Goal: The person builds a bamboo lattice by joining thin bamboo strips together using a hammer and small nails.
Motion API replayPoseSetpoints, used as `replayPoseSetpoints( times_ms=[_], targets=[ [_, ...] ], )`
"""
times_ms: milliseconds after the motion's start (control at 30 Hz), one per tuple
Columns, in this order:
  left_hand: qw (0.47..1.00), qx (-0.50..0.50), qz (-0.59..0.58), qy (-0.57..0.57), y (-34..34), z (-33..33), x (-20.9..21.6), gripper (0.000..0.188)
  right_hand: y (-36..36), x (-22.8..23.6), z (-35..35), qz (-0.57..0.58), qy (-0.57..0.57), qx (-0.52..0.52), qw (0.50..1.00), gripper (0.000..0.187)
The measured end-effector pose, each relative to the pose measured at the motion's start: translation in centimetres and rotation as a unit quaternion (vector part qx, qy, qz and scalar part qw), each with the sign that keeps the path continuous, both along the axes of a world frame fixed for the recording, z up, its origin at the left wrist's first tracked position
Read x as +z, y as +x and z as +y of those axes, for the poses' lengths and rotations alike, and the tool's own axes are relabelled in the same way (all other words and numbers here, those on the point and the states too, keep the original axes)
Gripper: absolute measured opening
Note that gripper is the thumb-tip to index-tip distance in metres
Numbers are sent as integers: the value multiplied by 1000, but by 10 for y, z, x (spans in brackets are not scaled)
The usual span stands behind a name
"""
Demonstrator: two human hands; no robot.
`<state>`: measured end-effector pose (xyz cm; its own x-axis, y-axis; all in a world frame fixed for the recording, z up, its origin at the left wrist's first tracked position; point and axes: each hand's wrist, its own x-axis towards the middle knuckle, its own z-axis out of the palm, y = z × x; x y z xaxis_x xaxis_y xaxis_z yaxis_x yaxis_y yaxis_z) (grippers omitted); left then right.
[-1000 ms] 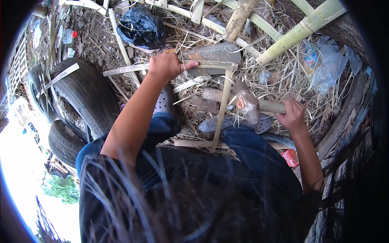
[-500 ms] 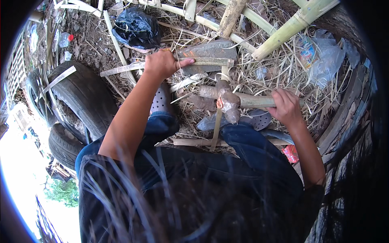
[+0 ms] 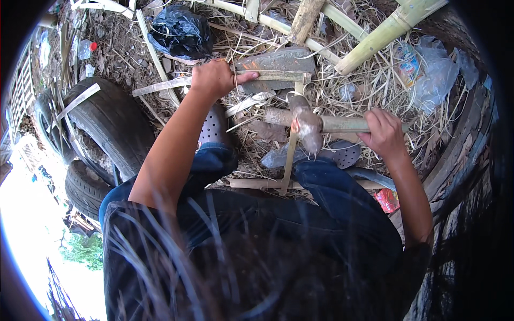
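My left hand (image 3: 213, 79) is closed around a narrow bamboo strip (image 3: 276, 75), its thumb stretched along the top. The strip lies across a flat grey slab (image 3: 292, 59) with orange marks, and a pale end sticks out left of my fist. From the strip's right end another thin strip (image 3: 289, 163) runs down toward me, partly hidden behind a wooden mallet. My right hand (image 3: 383, 131) grips the handle of that mallet (image 3: 307, 128). The mallet's rounded brown head hangs just below the strip's right end, apart from it.
Shavings (image 3: 342, 64) litter the ground around the slab. A thick bamboo pole (image 3: 393, 36) slants in at the upper right, by clear plastic bags (image 3: 433, 75). A black plastic bag (image 3: 181, 33) lies upper left. Old tyres (image 3: 110, 125) stand at left; my shoes (image 3: 214, 127) flank the work.
The mallet and my right hand have shifted slightly up and to the right. My left hand keeps its hold on the bamboo strip, nearly unmoved.
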<state>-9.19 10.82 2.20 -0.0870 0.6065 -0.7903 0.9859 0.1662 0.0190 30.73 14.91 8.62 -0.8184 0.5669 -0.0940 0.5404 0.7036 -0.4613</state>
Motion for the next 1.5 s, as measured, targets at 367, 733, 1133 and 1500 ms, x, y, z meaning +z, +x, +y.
replayPoseSetpoints(
  times_ms=[367, 733, 1133, 1500],
  targets=[
    [999, 16, 17, -27, -1, 7, -1, 108, 1, -2, 12, -25, 14, -27, 999, 44],
    [1000, 10, -6, 15, 1, 6, -1, 103, 10, -10, 4, 37, 19, -21, 999, 41],
    [1000, 8, -1, 7, -3, 0, -4, 103, -18, 13, -2, 57, -11, -10, 998, 49],
    [1000, 3, -4, 6, -2, -1, -3, 102, -20, 14, -15, -93, -193, -110, 971, 22]
  ],
)
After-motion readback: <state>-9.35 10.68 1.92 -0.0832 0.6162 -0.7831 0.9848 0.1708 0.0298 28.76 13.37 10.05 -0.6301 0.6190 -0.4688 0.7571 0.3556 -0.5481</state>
